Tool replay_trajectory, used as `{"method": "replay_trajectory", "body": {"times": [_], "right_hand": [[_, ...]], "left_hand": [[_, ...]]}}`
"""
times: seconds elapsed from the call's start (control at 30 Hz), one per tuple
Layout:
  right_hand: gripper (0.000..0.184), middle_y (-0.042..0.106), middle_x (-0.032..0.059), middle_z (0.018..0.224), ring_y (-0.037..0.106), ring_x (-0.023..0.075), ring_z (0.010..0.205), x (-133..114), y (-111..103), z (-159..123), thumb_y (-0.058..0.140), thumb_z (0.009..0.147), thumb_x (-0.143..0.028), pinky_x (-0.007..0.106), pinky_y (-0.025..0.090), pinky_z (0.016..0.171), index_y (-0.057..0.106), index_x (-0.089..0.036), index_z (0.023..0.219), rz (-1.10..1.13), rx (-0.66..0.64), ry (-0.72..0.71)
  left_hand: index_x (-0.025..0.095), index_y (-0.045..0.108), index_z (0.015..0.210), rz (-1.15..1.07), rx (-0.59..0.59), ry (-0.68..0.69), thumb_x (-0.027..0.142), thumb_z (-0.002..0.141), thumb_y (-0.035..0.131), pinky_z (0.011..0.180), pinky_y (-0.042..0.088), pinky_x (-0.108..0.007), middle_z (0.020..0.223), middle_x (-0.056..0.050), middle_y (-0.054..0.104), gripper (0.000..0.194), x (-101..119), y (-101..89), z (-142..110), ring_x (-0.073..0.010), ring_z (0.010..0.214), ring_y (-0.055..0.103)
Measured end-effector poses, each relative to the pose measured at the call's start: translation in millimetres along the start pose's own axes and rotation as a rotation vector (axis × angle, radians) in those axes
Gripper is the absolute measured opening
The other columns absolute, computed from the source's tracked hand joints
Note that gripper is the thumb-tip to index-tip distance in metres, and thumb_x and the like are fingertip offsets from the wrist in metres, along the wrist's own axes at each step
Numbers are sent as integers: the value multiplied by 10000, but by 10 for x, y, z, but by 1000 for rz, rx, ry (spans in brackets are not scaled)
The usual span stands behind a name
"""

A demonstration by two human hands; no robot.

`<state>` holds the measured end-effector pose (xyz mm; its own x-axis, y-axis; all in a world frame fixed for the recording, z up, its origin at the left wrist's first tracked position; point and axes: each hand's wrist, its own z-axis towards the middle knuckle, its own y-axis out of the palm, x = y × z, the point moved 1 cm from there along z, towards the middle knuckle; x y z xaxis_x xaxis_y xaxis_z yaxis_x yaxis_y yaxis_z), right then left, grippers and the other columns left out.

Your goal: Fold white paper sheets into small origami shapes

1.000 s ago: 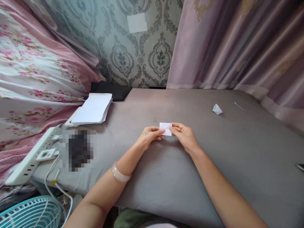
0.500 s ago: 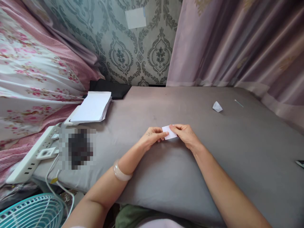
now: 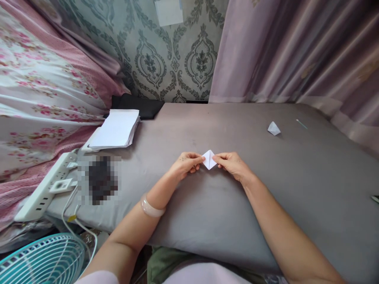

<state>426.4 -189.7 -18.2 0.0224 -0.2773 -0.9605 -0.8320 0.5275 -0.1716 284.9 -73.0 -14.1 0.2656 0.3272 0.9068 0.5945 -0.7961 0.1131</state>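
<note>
A small folded white paper [image 3: 210,161] is held up over the grey cloth surface, turned so that it looks like a diamond with a crease down its middle. My left hand [image 3: 189,162] pinches its left corner between thumb and fingers. At the opposite corner my right hand [image 3: 229,161] has the same kind of pinch. Farther off to the right, a folded white paper piece [image 3: 274,128] with pointed facets stands on the cloth, apart from both hands.
At the left lie a stack of white paper [image 3: 117,128], a black flat item [image 3: 139,106], a white power strip [image 3: 44,189] with cables and a blurred-out dark patch. A teal fan [image 3: 44,260] stands at lower left. A thin stick [image 3: 302,124] lies far right, beside the curtain [image 3: 266,51].
The held paper has turned from a flat rectangle-like view to a diamond with its centre crease showing. My hands now grip opposite side corners. The camera view has shifted slightly.
</note>
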Motion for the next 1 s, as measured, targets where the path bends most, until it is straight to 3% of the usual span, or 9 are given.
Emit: {"method": "replay_trajectory", "body": {"times": [0.1,0.23,0.4,0.47,0.67,0.8,1.0], "right_hand": [[280,594,-23,507,445,93,471,27,6,30,650,688,-444,232,302,460,747,-182,686,-111,-13,-74],[242,657,-3,623,552,157,605,50,51,72,581,768,-377,270,373,562,730,-221,659,-409,83,-213],[180,657,82,915,598,204,774,104,120,98,598,795,-315,338,439,727,715,-219,892,-676,221,-331],[192,619,90,1004,597,197,809,124,141,95,591,809,-276,335,449,753,676,-213,969,-699,220,-398],[254,611,74,968,557,205,973,112,143,28,406,923,-184,322,435,851,655,-227,957,-822,-25,-579],[351,608,87,1049,536,202,1020,97,82,-39,380,871,-68,319,427,887,646,-202,1056,-871,-105,-611],[414,585,94,1110,527,206,1053,71,74,-112,428,770,-16,321,420,908,645,-192,1076,-908,-125,-591]], "left_hand": [[121,635,858,97,67,52,329,703,732,374,206,-188,502,24,548,277,-59,-13,44,-37,349,379],[145,621,815,353,173,167,284,774,626,409,290,-199,525,11,575,146,-104,-9,88,-68,371,435],[166,645,722,670,316,403,189,750,601,645,429,-272,704,-49,630,57,-80,7,149,-151,642,561],[169,659,778,777,339,485,170,742,608,725,439,-294,812,-66,621,62,-90,4,180,-168,728,563],[192,670,930,967,105,603,158,834,461,719,440,-271,938,-71,595,233,-98,-33,126,-159,754,561],[166,671,1006,937,-18,623,133,756,559,732,459,-249,998,-74,593,276,-64,-98,57,-132,734,563],[149,687,911,921,-9,593,218,785,645,751,464,-252,907,-49,614,149,-33,-166,88,-125,728,570]]}}
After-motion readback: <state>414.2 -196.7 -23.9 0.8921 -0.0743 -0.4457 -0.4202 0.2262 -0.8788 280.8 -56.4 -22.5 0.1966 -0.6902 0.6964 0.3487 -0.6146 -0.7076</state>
